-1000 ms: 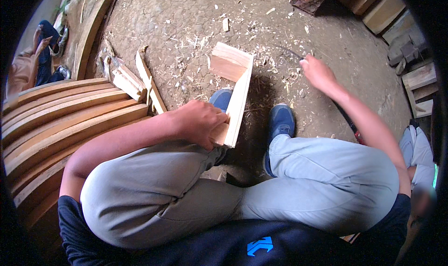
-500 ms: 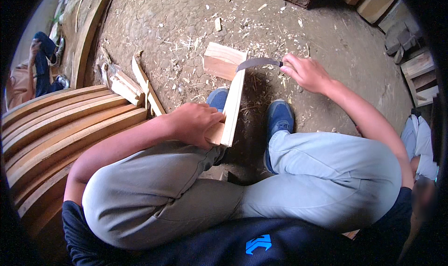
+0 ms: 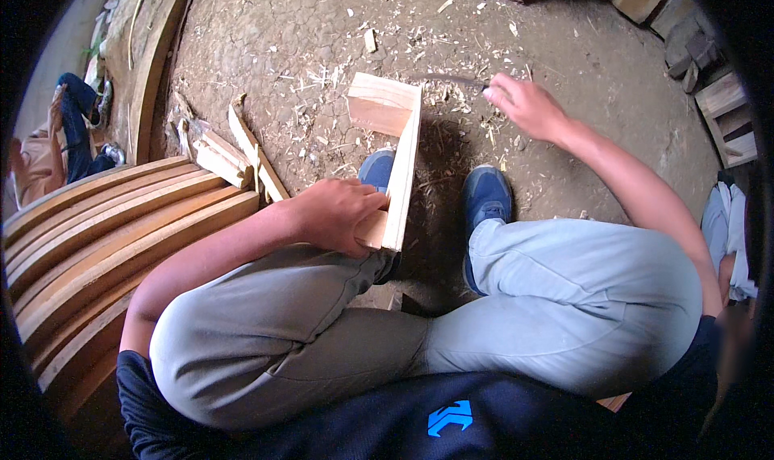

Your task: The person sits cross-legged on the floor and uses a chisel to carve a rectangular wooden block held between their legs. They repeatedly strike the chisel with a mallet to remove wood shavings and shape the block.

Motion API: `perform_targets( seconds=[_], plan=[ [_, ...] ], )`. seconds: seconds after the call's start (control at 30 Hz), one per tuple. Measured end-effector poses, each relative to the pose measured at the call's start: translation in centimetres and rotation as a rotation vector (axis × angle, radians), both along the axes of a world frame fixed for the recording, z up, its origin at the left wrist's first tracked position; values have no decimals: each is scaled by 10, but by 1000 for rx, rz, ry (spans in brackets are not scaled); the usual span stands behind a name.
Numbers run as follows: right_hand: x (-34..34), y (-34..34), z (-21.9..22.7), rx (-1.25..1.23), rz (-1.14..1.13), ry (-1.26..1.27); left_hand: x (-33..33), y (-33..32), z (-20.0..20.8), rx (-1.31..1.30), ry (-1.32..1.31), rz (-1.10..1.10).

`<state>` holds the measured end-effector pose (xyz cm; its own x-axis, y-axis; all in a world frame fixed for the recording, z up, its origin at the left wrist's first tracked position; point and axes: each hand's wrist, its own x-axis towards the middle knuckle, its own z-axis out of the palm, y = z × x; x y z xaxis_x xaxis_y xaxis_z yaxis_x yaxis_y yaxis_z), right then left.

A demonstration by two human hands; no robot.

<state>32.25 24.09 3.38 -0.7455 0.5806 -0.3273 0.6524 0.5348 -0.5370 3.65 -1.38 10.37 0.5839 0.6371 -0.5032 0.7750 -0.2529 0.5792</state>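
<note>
My left hand [image 3: 339, 212] is wrapped round the near end of a pale wooden board [image 3: 406, 187], which stands on its narrow edge between my knees. At its far end the board meets a wooden block [image 3: 379, 105]; whether the two are joined I cannot tell. My right hand [image 3: 524, 107] grips the handle of a curved knife [image 3: 455, 79]. Its thin dark blade points left, seen nearly edge-on, just beyond the board's far end and apart from it, as far as I can see.
Several long planks [image 3: 129, 242] are stacked at my left, with split offcuts [image 3: 218, 155] beside them. Wood chips lie over the earth floor [image 3: 266, 49]. My blue shoes [image 3: 487, 194] flank the board. Another person [image 3: 72, 133] sits at far left; timber [image 3: 721, 105] lines the right.
The knife has come away from the board's far upper edge, and its blade has turned from broadside to nearly edge-on. My left hand keeps its hold on the board.
</note>
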Motion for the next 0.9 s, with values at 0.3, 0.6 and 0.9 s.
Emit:
perform_targets(
  seconds=[0.3,0.6,0.9],
  plan=[
    [4,0,-26,34,-232,-180,-1,-1,-2,0,-1,5],
    [12,4,-34,-56,-137,-13,0,0,0,-3,1,11],
    [14,-2,-31,-105,-71,63,-3,-3,-2,15,-9,12]
  ],
)
